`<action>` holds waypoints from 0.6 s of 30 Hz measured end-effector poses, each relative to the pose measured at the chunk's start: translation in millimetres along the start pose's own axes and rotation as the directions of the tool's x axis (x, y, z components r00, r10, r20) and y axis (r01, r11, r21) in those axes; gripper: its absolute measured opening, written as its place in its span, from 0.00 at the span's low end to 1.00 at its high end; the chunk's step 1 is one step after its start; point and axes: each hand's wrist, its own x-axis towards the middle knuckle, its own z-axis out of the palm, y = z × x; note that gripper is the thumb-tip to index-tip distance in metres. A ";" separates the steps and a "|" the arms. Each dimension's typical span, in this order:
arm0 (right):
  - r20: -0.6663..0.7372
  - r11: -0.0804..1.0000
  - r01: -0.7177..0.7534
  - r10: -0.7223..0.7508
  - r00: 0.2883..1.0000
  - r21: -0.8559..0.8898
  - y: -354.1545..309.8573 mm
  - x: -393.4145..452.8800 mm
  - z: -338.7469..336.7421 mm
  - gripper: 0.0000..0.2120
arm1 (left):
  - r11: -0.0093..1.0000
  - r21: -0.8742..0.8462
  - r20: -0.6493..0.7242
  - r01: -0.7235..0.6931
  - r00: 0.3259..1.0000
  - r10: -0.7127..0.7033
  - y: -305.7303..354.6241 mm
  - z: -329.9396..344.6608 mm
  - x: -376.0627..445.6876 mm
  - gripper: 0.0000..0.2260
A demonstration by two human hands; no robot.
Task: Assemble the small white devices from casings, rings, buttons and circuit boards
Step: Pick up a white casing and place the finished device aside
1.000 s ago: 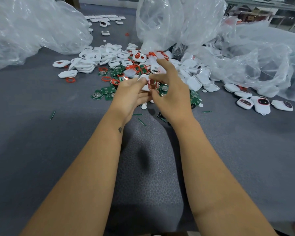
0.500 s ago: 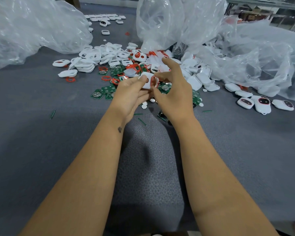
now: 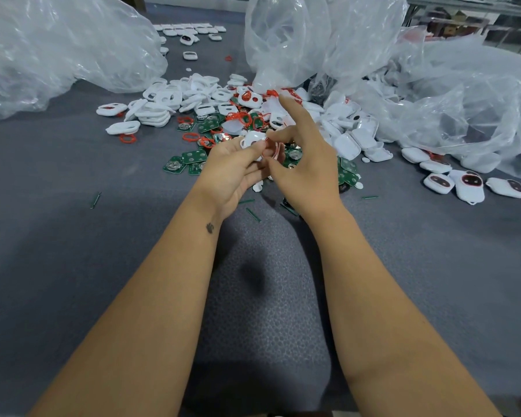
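Glossy white plastic casings (image 3: 160, 111) heaped up, thin red rings (image 3: 128, 138) looking rubbery, green circuit boards (image 3: 194, 156) with shiny metal discs, crinkly clear plastic bags (image 3: 57, 52) catching light, all on a matt grey pebbled mat (image 3: 262, 326).

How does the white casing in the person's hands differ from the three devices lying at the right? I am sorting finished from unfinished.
The held casing has an open, empty window; the three devices have dark windows rimmed red. The casing is held between the left hand and right hand; the devices lie on the grey mat. Both have white shells.
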 end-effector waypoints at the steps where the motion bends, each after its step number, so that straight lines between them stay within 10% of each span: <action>1: 0.010 1.000 0.005 -0.005 1.000 0.017 0.0 -0.3 0.2 0.34 | 1.000 -0.005 0.002 0.002 1.000 -0.002 -0.4 -0.5 0.1 0.06; 13: 0.061 0.970 -0.127 0.116 0.991 0.209 1.0 0.1 4.3 0.35 | 0.999 -0.044 0.009 -0.026 1.000 0.027 -2.1 -3.0 1.3 0.04; 18: 0.137 0.795 -0.292 0.260 0.956 0.532 3.7 5.1 2.5 0.28 | 0.996 -0.080 0.017 -0.044 0.999 0.045 0.6 -3.0 0.6 0.07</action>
